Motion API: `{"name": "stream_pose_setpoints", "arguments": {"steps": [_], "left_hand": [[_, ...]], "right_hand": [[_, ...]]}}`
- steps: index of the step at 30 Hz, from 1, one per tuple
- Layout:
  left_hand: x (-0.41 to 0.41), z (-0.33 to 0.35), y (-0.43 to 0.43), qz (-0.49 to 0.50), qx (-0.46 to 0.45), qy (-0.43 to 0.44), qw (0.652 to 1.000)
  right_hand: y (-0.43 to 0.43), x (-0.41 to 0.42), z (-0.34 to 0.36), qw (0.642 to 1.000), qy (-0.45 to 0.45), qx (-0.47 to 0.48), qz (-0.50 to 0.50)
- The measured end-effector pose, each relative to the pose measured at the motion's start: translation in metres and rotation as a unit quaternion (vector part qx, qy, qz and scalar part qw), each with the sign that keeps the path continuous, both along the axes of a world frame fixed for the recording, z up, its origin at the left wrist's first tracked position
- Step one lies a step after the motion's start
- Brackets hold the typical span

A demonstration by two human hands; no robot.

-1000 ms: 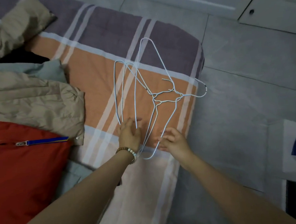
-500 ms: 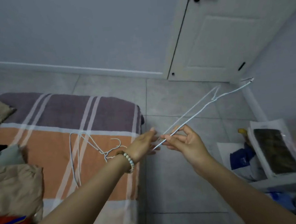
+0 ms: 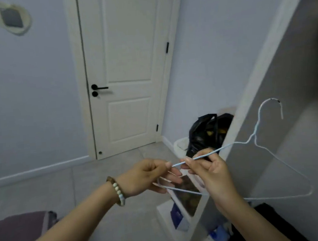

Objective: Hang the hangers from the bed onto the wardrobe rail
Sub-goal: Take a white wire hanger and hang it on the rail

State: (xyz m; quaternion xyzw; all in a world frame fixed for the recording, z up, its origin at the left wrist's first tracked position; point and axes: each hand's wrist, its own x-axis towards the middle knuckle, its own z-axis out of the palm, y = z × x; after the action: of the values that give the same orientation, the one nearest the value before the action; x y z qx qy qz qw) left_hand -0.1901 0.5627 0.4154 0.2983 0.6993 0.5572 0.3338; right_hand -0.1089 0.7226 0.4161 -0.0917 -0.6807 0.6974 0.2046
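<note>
A pale blue wire hanger is held in the air in front of me, its hook pointing up at the right inside the open wardrobe. My right hand pinches the hanger's upper arm near its left corner. My left hand, with a bead bracelet on the wrist, grips that same left corner, fingers curled round the wire. The wardrobe rail is out of view. Only a purple corner of the bed shows at the lower left; the other hangers are hidden.
A shut white door with a black handle stands ahead. A black plastic bag sits on a white bin by the wardrobe's side panel. Low shelves with packets and boxes lie under my hands. Grey tiled floor spreads to the left.
I have lifted one hanger off the bed with both hands and turned right, from the bed toward the wardrobe. The hanger now stands upright with its hook up.
</note>
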Motion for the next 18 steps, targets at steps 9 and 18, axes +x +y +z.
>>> {"name": "stream_pose_setpoints", "arguments": {"steps": [9, 18], "left_hand": [[0.053, 0.133, 0.179, -0.127, 0.042, 0.025, 0.991], [0.108, 0.208, 0.313, -0.147, 0.118, 0.031, 0.982]], "right_hand": [[0.154, 0.087, 0.119, 0.987, 0.121, 0.038, -0.101], [0.269, 0.138, 0.194, 0.964, 0.178, 0.038, -0.195]]}}
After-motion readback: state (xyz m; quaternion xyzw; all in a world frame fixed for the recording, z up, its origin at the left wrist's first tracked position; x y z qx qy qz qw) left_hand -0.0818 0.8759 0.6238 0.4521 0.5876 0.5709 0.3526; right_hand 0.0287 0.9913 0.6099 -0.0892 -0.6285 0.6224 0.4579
